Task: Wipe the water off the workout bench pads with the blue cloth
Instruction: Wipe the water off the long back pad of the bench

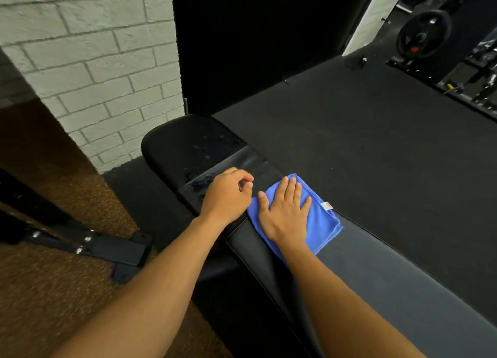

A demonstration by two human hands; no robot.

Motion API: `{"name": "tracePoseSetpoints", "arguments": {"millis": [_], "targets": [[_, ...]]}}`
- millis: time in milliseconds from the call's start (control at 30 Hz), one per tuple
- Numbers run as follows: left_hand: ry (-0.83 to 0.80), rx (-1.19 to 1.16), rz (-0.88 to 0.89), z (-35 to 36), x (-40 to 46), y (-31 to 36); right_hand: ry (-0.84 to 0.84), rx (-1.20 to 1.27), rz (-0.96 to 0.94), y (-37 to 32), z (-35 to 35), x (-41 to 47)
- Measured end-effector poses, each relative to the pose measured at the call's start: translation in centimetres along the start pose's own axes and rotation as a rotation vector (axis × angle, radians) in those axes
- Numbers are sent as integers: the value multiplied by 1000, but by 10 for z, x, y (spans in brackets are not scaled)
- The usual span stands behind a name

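A black workout bench runs from the lower right toward the wall; its long pad point(382, 271) is nearest me and its shorter far pad point(188, 139) carries water drops. A folded blue cloth point(320, 217) with a small white tag lies on the far end of the long pad. My right hand point(285, 215) presses flat on the cloth, fingers spread. My left hand point(228, 193) hovers just left of the cloth over the gap between the pads, fingers loosely curled, holding nothing. More water point(199, 181) shines on the pad just beyond my left hand.
A white brick wall point(94, 61) stands behind the bench's far end. Brown carpet point(53, 290) and a black bolted steel foot point(107, 247) lie to the left. Black rubber floor point(376, 142) spreads right, with a weight plate point(422, 34) and rack at far right.
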State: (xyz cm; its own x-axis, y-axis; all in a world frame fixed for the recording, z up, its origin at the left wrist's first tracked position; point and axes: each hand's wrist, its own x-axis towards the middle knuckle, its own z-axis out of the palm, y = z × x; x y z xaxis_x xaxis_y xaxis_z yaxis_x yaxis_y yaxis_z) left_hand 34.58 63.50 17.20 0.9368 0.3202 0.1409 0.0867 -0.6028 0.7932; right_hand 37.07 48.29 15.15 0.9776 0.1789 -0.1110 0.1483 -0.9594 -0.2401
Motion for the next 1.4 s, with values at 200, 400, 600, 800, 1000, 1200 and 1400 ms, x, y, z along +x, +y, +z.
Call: {"name": "tracePoseSetpoints", "arguments": {"millis": [200,400,600,800,1000,1200,1400], "targets": [[-51,118,-11,0,18,30,-151,35,-328,8,-4,-52],[-135,212,-51,11,25,43,-239,143,-600,47,-14,-26],[-211,229,-51,9,24,31,-71,21,-270,53,-13,0],[-416,235,46,9,39,32,13,17,-94,48,-11,-3],[-455,350,91,12,48,25,15,-21,-63,48,-14,-6],[-454,390,-2,16,52,32,-76,-87,-155,53,-16,1],[-478,445,-43,21,45,51,-79,-104,-246,62,-15,7]]}}
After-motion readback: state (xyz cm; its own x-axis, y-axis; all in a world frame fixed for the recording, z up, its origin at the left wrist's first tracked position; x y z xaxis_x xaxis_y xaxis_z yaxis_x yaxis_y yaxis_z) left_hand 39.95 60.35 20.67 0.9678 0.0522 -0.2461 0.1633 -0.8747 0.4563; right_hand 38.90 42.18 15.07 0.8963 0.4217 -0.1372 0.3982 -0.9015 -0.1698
